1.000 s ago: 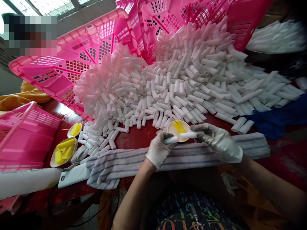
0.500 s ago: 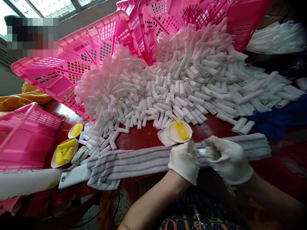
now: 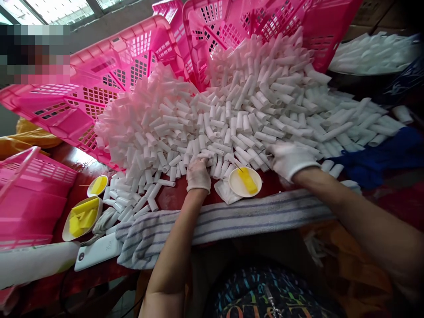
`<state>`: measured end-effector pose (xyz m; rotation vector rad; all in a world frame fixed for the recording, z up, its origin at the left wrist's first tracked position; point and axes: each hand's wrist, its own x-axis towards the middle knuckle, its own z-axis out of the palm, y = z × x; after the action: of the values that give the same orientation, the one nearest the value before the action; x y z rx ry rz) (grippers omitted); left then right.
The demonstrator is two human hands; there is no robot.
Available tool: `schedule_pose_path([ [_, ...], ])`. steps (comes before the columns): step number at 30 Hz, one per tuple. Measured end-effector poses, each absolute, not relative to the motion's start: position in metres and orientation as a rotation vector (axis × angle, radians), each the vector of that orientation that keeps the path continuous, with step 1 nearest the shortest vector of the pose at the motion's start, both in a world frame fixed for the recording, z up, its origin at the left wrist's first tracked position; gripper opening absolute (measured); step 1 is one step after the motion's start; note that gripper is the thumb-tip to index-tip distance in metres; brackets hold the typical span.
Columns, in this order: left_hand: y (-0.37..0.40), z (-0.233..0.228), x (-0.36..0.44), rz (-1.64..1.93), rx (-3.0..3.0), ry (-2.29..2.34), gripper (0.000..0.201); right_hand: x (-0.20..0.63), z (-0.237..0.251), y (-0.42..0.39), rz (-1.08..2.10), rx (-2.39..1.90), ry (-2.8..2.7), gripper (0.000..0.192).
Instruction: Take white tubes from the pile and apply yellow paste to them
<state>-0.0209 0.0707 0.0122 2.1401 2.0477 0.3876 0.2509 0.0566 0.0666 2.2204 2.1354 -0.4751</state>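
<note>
My left hand (image 3: 198, 173), in a white glove, is at the front edge of a heap of short white tubes (image 3: 185, 117). Its fingers are curled around a tube at the heap's edge. My right hand (image 3: 291, 160), gloved as well, reaches over the right front of the same heap. Its fingertips are smeared among the tubes, and whether they grip one cannot be made out. Between the hands stands a small white dish (image 3: 234, 187) holding a yellow block (image 3: 247, 180) with a thin stick. A striped towel (image 3: 232, 216) lies along the table's front edge.
Pink crates (image 3: 132, 42) lie tipped behind the heap. At left are another pink basket (image 3: 36, 194), a bowl of yellow pieces (image 3: 66, 232) and a white phone (image 3: 99, 251). Blue cloth (image 3: 380, 154) lies at right. A blurred-out person is at upper left.
Both hands were together above the towel, holding a short white piece between them. They have since parted and moved forward to the heap; that piece is no longer seen between them.
</note>
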Motion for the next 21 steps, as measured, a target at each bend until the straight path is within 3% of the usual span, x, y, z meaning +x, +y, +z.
schedule_pose_path([
  [6, 0.062, 0.009, -0.019, 0.182, 2.18, 2.123, 0.038, 0.233, 0.037, 0.091, -0.528, 2.334, 2.076, 0.034],
  [11, 0.045, 0.014, -0.04, 0.28, 2.077, 2.133, 0.023, 0.275, 0.048, 0.055, -0.873, 2.521, 2.088, 0.048],
  [13, 0.032, 0.019, -0.043, 0.45, 2.041, 2.13, 0.024, 0.283, 0.053, 0.036, -1.425, 2.543, 2.09, 0.043],
  [15, 0.017, 0.022, -0.038, 0.624, 2.011, 2.03, 0.028, 0.279, 0.052, 0.021, -2.171, 2.397, 1.944, 0.037],
  [17, 0.002, 0.022, -0.026, 0.754, 1.938, 1.836, 0.032, 0.267, 0.045, 0.015, -2.6, 2.186, 1.749, 0.041],
  [21, -0.013, 0.009, 0.003, 0.867, 1.664, 1.592, 0.037, 0.246, 0.021, 0.022, -2.271, 2.291, 1.972, 0.038],
])
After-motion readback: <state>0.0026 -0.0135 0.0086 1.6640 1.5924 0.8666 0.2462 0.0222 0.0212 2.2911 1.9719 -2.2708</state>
